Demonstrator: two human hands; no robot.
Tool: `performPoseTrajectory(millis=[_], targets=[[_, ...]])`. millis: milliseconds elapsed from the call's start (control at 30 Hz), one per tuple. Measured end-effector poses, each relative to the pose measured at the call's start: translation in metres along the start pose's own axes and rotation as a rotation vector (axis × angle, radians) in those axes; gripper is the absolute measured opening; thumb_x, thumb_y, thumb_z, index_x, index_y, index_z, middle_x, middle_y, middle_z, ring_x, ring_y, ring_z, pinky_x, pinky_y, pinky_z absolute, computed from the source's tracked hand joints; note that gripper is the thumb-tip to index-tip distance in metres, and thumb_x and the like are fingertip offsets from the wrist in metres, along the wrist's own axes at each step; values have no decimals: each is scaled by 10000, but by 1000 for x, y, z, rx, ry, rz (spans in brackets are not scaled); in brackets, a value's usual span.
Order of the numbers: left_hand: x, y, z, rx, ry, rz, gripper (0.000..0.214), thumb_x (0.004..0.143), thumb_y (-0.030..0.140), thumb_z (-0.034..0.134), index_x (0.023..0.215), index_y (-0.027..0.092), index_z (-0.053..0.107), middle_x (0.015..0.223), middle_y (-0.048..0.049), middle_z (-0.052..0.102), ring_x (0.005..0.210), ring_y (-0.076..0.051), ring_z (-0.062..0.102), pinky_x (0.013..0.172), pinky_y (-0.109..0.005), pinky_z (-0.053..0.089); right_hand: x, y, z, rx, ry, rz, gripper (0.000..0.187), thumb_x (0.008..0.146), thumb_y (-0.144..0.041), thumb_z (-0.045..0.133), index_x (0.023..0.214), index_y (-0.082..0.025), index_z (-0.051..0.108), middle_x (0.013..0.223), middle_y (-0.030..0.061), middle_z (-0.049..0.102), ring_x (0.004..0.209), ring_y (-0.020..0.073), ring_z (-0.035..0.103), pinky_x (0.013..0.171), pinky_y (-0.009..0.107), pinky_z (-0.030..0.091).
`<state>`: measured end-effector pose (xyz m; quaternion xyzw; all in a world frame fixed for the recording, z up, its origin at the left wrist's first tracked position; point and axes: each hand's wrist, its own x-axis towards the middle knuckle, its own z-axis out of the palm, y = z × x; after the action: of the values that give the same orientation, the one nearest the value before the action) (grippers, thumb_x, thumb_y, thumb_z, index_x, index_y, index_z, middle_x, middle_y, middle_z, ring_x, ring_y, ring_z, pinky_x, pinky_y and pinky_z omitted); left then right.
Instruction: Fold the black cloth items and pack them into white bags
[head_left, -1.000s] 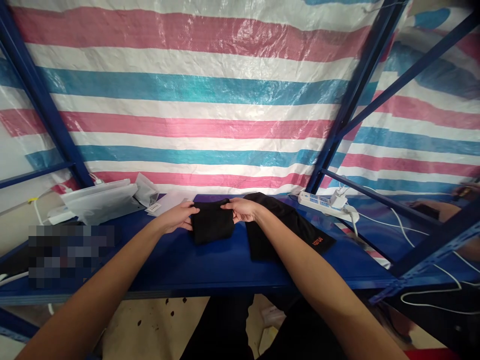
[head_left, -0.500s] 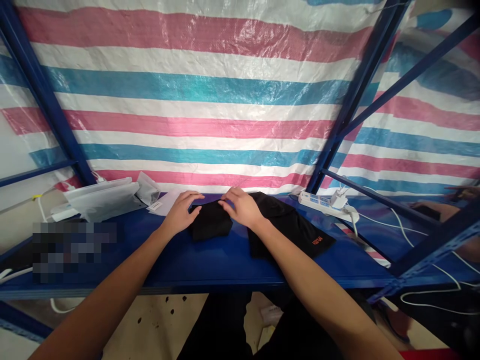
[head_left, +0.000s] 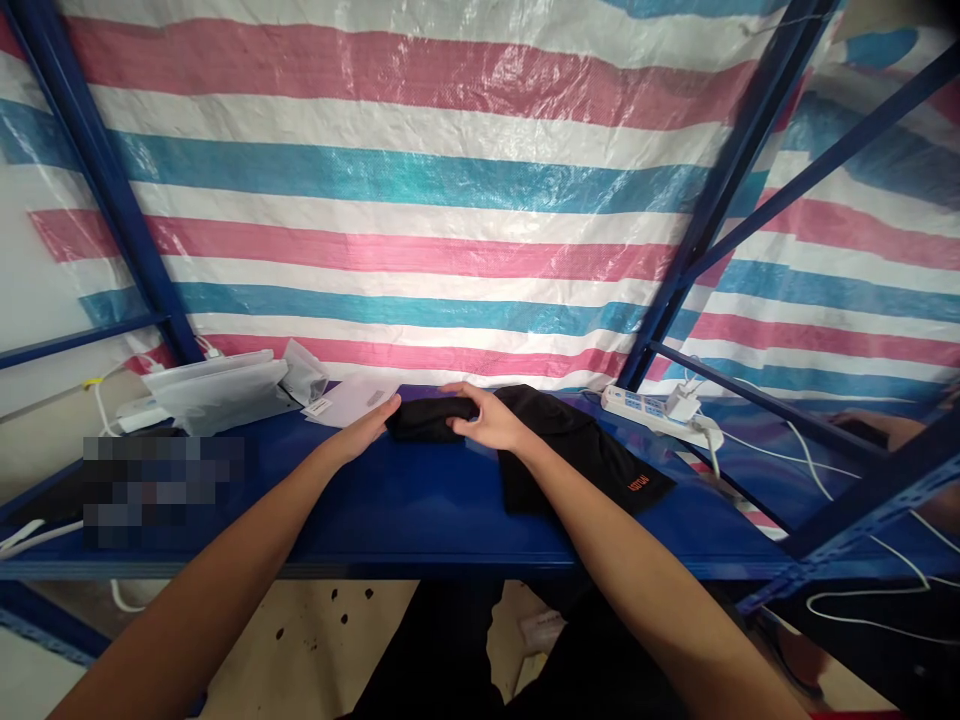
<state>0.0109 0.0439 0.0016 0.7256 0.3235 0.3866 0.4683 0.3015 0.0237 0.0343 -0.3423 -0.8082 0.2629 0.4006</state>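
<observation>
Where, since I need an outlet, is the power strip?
In the head view's right half, the power strip lies near the blue post, right of the black garment.

Bears on its blue shelf top (head_left: 420, 510) a bunched black cloth (head_left: 426, 424), a black orange-lettered garment (head_left: 577, 438), a white sheet (head_left: 358, 398) and translucent bags (head_left: 232, 395).

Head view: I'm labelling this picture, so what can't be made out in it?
All in the head view:
Folded black cloth, underside: turned away from the camera.
Larger black cloth, near edge: partly covered by the right forearm.
Orange lettering: too small to read surely.
White sheet, print: too small.
Pixelated patch: contents blurred out.
</observation>
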Motion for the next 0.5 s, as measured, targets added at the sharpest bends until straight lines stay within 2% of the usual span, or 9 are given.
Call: performPoseTrajectory(millis=[67, 133, 200, 267, 300, 367, 433, 500], targets=[[-2, 5, 6, -121, -13, -11, 723, 933, 766, 702, 1420, 233, 747, 1479, -128, 727, 1449, -381, 627, 1226, -507, 495, 5, 4, 3, 173, 158, 119, 564, 869, -341, 812, 1414, -273, 686, 1187, 49, 753, 1064, 238, 717, 949, 381, 577], [-3, 13, 16, -180, -42, -24, 793, 818, 607, 914, 1483, 236, 694, 1522, -138, 697, 1469, -405, 603, 1232, -537, 489, 10, 10, 8, 385, 274, 229, 624, 855, -413, 840, 1434, -274, 654, 1115, 40, 758, 1005, 229, 725, 908, 375, 595], [-3, 19, 26, -243, -25, -72, 825, 792, 509, 968, 1510, 241, 663, 1521, -152, 695, 1456, -411, 613, 1218, -565, 500, 15, 17, 13, 543, 356, 321, 659, 867, -474, 838, 1450, -258, 619, 1106, 55, 766, 995, 238, 741, 895, 386, 613], [-2, 22, 35, -303, 4, -153, 795, 824, 527, 944, 1510, 249, 654, 1493, -168, 710, 1415, -412, 646, 1178, -600, 527, 16, 20, 15, 486, 433, 362, 635, 911, -532, 799, 1443, -233, 620, 1183, 98, 759, 1052, 262, 747, 941, 424, 620], [-1, 21, 38, -321, 18, -196, 784, 831, 546, 935, 1504, 257, 655, 1475, -171, 719, 1388, -413, 666, 1150, -615, 545, 15, 21, 15, 368, 466, 338, 617, 943, -555, 766, 1446, -226, 628, 1245, 121, 741, 1092, 274, 742, 976, 449, 617], [1, 17, 40, -340, 52, -259, 762, 831, 566, 932, 1480, 269, 666, 1445, -166, 736, 1348, -408, 694, 1110, -621, 578, 10, 16, 12, 59, 472, 178, 589, 1010, -565, 698, 1494, -237, 630, 1384, 152, 676, 1211, 297, 706, 1071, 492, 587], [3, 12, 39, -380, 113, -284, 705, 840, 555, 930, 1433, 259, 691, 1422, -156, 749, 1345, -389, 700, 1109, -592, 598, 4, 8, 10, -192, 380, -64, 558, 1050, -535, 676, 1541, -275, 624, 1494, 150, 609, 1367, 313, 628, 1180, 516, 524], [5, 9, 35, -448, 197, -289, 611, 861, 498, 929, 1374, 242, 718, 1411, -144, 755, 1371, -360, 690, 1142, -543, 601, -1, 0, 10, -319, 210, -270, 577, 1032, -531, 730, 1555, -311, 629, 1537, 138, 595, 1461, 326, 559, 1243, 537, 471]])
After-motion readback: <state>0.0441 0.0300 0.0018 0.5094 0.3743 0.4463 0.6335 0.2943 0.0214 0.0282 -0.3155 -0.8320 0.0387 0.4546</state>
